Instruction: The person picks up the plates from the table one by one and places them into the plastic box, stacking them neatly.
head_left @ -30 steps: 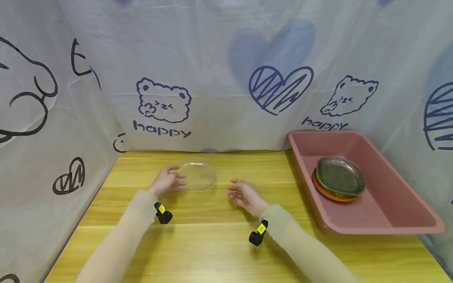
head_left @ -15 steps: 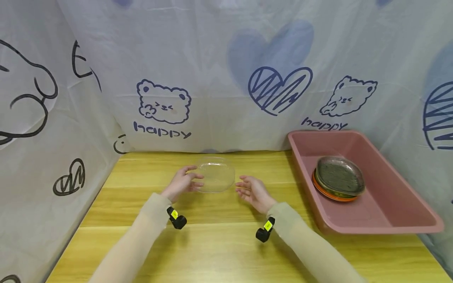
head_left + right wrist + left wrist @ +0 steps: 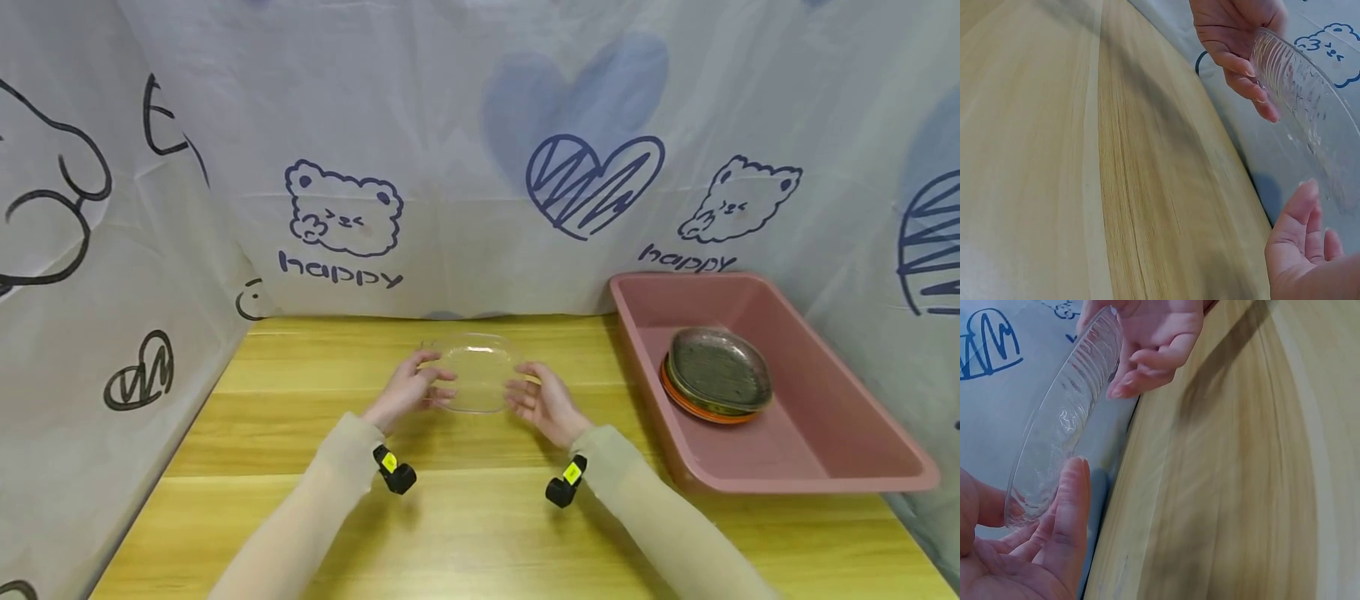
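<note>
A clear, ribbed plate (image 3: pixel 480 375) is raised above the wooden table, standing steeply tilted in the wrist views. On its left side my left hand (image 3: pixel 412 387) grips the rim, thumb (image 3: pixel 988 503) on one face and fingers (image 3: pixel 1069 506) on the other. At the opposite edge is my right hand (image 3: pixel 546 402), its loosely curled fingers (image 3: pixel 1304 212) around the rim. The left wrist view shows the far rim of the plate (image 3: pixel 1066 419) running into the right hand (image 3: pixel 1160 337). How firmly the right hand presses is hard to see.
A pink tub (image 3: pixel 840 433) stands at the right side of the wooden table (image 3: pixel 480 533). Inside it lies a stack with a dark translucent plate (image 3: pixel 718 371) on top and an orange one (image 3: pixel 708 414) beneath. A patterned cloth (image 3: pixel 465 250) hangs behind.
My left hand has carried the clear plate rightward. My right hand has shifted slightly right too, and the plate's right edge has come up to its fingers. The tub's stack stays as it was.
</note>
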`<state>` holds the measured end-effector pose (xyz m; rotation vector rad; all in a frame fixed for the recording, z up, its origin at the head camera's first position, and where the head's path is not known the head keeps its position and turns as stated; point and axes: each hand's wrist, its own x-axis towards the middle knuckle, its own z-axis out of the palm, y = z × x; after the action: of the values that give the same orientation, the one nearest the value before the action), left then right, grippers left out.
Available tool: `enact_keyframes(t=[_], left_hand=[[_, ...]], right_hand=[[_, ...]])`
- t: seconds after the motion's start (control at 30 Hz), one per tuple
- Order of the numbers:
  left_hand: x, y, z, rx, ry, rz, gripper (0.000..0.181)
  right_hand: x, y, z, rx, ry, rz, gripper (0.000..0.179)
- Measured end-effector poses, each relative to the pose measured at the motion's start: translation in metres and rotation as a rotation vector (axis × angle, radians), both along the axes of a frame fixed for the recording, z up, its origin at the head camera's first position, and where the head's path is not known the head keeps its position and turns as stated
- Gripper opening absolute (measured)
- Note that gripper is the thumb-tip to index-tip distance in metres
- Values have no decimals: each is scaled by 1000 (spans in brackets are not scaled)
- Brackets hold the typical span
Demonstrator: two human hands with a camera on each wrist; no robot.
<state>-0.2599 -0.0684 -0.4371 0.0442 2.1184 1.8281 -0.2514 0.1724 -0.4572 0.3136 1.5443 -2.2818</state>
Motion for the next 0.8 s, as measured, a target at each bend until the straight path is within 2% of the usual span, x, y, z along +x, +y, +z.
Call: enact_keyframes(t=[0.2,0.4,0.8], left_hand=[[4,12,-2,14,-4,-8,50],[9,24,-1,19,-7,-17,52],[10,35,-4,53,-2,-15,55]], right_hand=[[0,3,-1,-4,-6,5,50],[-1,5,-1,63,20,39,55],[0,6,-2,79,6,-10,56]])
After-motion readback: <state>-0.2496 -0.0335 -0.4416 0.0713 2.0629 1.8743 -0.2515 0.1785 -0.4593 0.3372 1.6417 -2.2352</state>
